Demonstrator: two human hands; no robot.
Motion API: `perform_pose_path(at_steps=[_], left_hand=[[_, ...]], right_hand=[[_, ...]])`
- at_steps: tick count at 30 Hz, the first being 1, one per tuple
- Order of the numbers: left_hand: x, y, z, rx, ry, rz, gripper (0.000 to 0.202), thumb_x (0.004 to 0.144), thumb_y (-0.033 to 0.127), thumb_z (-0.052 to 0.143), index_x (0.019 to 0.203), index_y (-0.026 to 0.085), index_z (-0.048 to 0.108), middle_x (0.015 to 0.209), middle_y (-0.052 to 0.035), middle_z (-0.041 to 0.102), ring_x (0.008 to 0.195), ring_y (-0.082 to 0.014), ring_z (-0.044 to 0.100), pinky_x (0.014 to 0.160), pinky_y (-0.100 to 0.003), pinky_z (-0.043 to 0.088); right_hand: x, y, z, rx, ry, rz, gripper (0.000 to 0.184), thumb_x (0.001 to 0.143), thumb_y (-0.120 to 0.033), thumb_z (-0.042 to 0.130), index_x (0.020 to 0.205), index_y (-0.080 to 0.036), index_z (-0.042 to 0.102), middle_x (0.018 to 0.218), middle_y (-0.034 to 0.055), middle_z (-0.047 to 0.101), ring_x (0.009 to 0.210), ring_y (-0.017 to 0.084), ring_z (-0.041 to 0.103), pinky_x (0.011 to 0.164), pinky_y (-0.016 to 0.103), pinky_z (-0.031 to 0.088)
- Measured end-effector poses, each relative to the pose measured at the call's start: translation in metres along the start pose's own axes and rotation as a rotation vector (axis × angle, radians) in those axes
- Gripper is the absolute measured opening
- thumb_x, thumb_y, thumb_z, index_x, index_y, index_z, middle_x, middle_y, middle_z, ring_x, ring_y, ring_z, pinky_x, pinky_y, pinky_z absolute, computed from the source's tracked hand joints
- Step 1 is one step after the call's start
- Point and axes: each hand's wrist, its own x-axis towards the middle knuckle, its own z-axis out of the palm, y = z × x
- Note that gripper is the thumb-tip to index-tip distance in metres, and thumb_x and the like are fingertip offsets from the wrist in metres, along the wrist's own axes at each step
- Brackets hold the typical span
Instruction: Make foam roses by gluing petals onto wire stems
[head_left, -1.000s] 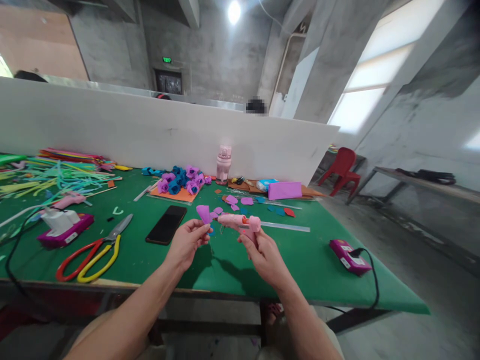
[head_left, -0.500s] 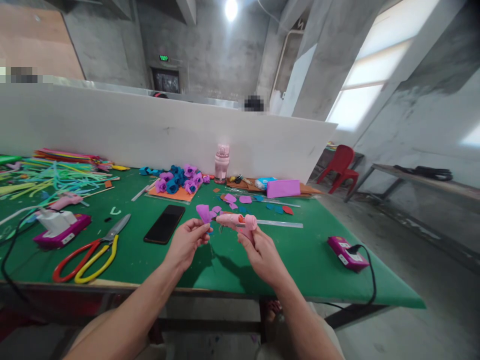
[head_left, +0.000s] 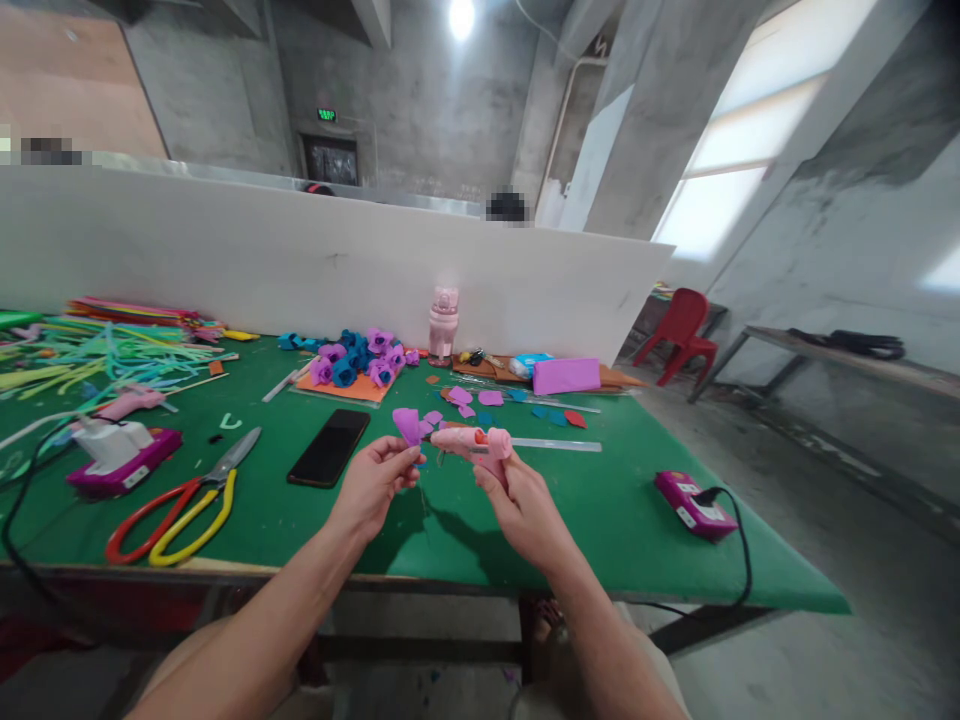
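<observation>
My left hand [head_left: 381, 482] pinches a purple paper flower [head_left: 407, 426] by its lower end, petals upward. In my right hand [head_left: 517, 498] is a pink hot glue gun [head_left: 480, 446], with a clear glue stick [head_left: 559, 444] in line behind it. The gun's nozzle points left and sits right at the flower's base; whether it touches cannot be made out. Behind the hands lie loose purple petals [head_left: 490, 398], along with blue ones [head_left: 557, 418] and a red one [head_left: 575, 419]. Finished purple and blue flowers [head_left: 360, 357] are heaped on an orange sheet [head_left: 358, 391].
Left on the green table [head_left: 600, 540] are a phone [head_left: 330, 448], scissors [head_left: 196, 498], a power strip [head_left: 124, 463], a second glue gun [head_left: 131, 402] and pipe cleaners [head_left: 112, 355]. A pink bottle [head_left: 443, 327] stands by the white partition [head_left: 337, 250]. Another power strip [head_left: 695, 507] is at right.
Almost nothing differs. The glue gun and the clear stick behind it have shifted very slightly left; both hands keep their grip.
</observation>
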Motion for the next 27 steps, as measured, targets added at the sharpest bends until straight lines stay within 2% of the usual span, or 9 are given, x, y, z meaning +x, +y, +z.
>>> perform_pose_path(at_steps=[11, 18, 24, 27], left_hand=[[-0.0007, 0.0009, 0.0002, 0.001, 0.000, -0.005, 0.027, 0.060, 0.028, 0.075, 0.070, 0.014, 0.054, 0.065, -0.0017, 0.064, 0.050, -0.0064, 0.053, 0.049, -0.018, 0.039], [-0.0003, 0.0021, -0.0004, -0.012, -0.010, 0.000, 0.027, 0.060, 0.027, 0.075, 0.069, 0.013, 0.053, 0.064, -0.0014, 0.064, 0.050, -0.0062, 0.053, 0.049, -0.018, 0.039], [-0.0004, 0.0051, -0.0022, -0.039, -0.015, -0.014, 0.030, 0.055, 0.021, 0.078, 0.070, 0.013, 0.054, 0.066, -0.0023, 0.066, 0.052, -0.0059, 0.055, 0.051, -0.016, 0.042], [0.0006, 0.0054, -0.0031, -0.042, -0.017, -0.039, 0.030, 0.055, 0.020, 0.078, 0.071, 0.013, 0.055, 0.070, -0.0036, 0.067, 0.052, -0.0056, 0.056, 0.052, -0.016, 0.044]], right_hand=[[0.0000, 0.0023, -0.0008, -0.020, 0.019, -0.004, 0.025, 0.089, -0.031, 0.039, 0.101, -0.019, 0.058, 0.102, 0.0107, 0.063, 0.097, 0.024, 0.058, 0.088, 0.036, 0.043], [0.0002, 0.0019, -0.0042, -0.018, 0.034, 0.033, 0.023, 0.088, -0.034, 0.041, 0.081, -0.020, 0.058, 0.076, 0.0068, 0.062, 0.073, 0.021, 0.059, 0.072, 0.032, 0.047], [-0.0001, 0.0041, -0.0078, 0.223, 0.003, 0.199, 0.027, 0.088, -0.039, 0.038, 0.083, -0.017, 0.053, 0.059, -0.0007, 0.052, 0.046, 0.012, 0.049, 0.048, 0.023, 0.041], [-0.0009, 0.0034, -0.0066, 0.319, -0.027, 0.207, 0.029, 0.089, -0.042, 0.038, 0.083, -0.017, 0.052, 0.055, -0.0037, 0.046, 0.043, 0.010, 0.045, 0.045, 0.021, 0.039]])
